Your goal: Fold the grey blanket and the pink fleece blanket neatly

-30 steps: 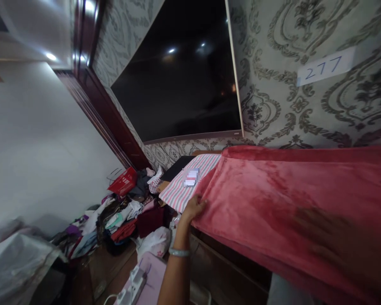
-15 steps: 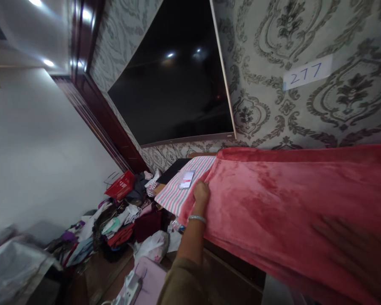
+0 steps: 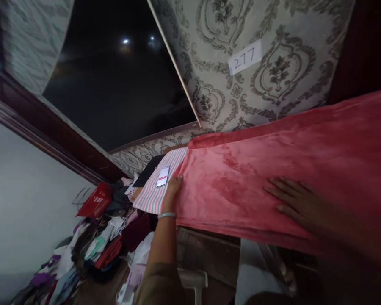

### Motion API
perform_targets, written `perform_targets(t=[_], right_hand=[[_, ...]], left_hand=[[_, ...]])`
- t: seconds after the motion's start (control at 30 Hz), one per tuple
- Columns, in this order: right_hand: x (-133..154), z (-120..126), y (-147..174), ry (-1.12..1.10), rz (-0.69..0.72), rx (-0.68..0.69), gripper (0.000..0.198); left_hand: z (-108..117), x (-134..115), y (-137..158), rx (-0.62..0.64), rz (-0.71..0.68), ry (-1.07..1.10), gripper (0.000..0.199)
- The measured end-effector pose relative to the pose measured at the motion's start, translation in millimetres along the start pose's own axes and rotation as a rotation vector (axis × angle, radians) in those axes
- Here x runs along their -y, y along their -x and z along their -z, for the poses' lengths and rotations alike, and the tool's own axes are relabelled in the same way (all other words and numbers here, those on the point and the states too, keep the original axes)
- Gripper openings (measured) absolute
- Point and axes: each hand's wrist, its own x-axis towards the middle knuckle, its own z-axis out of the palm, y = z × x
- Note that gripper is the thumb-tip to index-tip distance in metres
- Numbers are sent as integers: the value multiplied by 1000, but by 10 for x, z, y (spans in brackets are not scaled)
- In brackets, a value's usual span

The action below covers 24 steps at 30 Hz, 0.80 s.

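Note:
A plush red blanket, folded into a long strip, lies across the cabinet top, with darker streaks in its pile. My left hand, a bracelet on its wrist, is closed at the blanket's left edge; some of its fingers are hidden. Flat on the middle of the blanket rests my right hand, palm down with fingers stretched out. Just left of my left hand, a lit phone lies on a striped cloth in pink, grey and white.
A large dark television hangs on the patterned wall, beside a paper marked 277. On the floor to the left are piled clothes and a red basket. A white stool stands below the blanket.
The view has swung to the right. My right hand, blurred before at the near right, is now farther in on the blanket and flat. My left hand stays at the left edge.

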Motion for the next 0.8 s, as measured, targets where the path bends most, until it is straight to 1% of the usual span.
perform_targets(t=[0.1,0.23,0.33,0.47,0.6,0.7,0.8], right_hand=[[84,93,-11,-23,-21,25,61],[130,142,-3,-2,-24,46,59],[151,182,2,3,-5,27,58],[183,253,-17,-18,21,-6,57],[188,347,-22,-73,34,30,55],[129,431,84,-89,27,10,52],[28,520,334,-52,-36,-88,48]], left_hand=[[-49,26,107,15,-24,-55,36],[-139,-3,235,-68,-49,-164,42],[-167,-35,253,-104,-70,-216,42],[-176,-57,237,-106,-59,-233,45],[-182,-57,236,-99,-54,-221,47],[-177,-60,231,-110,-58,-219,47],[-158,-77,216,-99,-50,-252,51]])
